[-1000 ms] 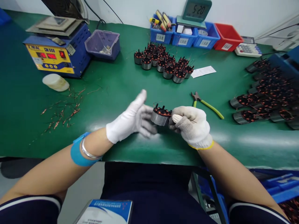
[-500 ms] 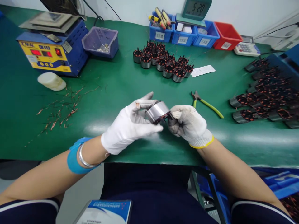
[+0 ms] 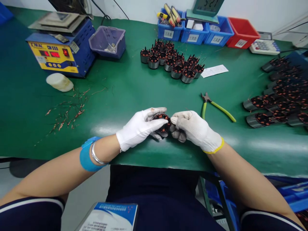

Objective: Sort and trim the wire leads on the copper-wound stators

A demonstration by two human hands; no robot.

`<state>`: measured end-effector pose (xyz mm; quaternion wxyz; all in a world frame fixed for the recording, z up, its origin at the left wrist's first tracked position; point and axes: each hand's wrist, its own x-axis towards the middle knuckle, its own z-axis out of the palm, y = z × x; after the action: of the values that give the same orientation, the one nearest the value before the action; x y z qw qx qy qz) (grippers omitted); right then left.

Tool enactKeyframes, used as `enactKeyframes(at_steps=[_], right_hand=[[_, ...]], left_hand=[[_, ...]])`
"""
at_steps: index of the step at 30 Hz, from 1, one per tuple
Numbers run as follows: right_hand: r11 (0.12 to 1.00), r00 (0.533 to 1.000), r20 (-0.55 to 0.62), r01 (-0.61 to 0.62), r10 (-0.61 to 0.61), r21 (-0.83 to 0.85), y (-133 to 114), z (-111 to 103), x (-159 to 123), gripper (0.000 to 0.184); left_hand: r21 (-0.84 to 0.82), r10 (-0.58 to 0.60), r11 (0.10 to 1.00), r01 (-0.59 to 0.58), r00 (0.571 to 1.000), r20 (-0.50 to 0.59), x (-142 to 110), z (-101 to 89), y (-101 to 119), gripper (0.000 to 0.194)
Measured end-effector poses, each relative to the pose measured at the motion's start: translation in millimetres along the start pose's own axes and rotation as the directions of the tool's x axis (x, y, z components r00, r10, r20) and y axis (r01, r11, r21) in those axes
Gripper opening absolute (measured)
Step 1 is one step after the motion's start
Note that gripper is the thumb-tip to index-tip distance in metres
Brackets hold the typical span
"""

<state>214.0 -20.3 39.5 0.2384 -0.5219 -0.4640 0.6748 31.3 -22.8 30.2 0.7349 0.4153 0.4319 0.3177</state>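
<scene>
A motor stator (image 3: 164, 119) with copper windings is held over the green bench, its wound face turned up towards me. My left hand (image 3: 144, 125), in a white glove, grips it round the rim, with the thumb lying across the face. My right hand (image 3: 189, 127), in a glove with a yellow cuff edge, has its fingers pinched together at the stator's right side. A thin wire stands near those fingers; what exactly they pinch is hidden. Cutting pliers (image 3: 215, 106) with green handles lie just beyond my right hand, jaws pointing away.
Several stators (image 3: 176, 71) stand grouped at the back, near a paper slip (image 3: 215, 71). More stators (image 3: 258, 119) lie on the right. Wire scraps (image 3: 69, 118), a white round container (image 3: 59, 82), a blue-yellow machine (image 3: 57, 61) and a purple bin (image 3: 120, 45) are left. Blue bins (image 3: 168, 33) line the wall.
The stator has been turned from showing its metal side to showing its wound face. My left thumb now lies over it. The right hand stays pinched beside it. The camera view has shifted slightly.
</scene>
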Motion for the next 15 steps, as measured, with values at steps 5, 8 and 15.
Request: enactKeyframes(at_steps=[5,8,15], right_hand=[[0.990,0.982,-0.125,0.140,-0.139,-0.001,-2,4,-3,0.018],[0.982,0.971,-0.157,0.189,-0.183,0.024,-5,6,-6,0.021],[0.967,0.965,-0.067,0.256,-0.255,0.006,0,5,-13,0.026]], left_hand=[[-0.046,0.045,0.998,-0.043,0.998,0.037,2,-1.4,-3,0.056],[-0.088,0.228,0.971,-0.222,0.972,0.064,0,-4.1,-2,0.061],[-0.296,0.055,0.955,-0.002,0.984,0.170,1,-11.0,17,0.055]])
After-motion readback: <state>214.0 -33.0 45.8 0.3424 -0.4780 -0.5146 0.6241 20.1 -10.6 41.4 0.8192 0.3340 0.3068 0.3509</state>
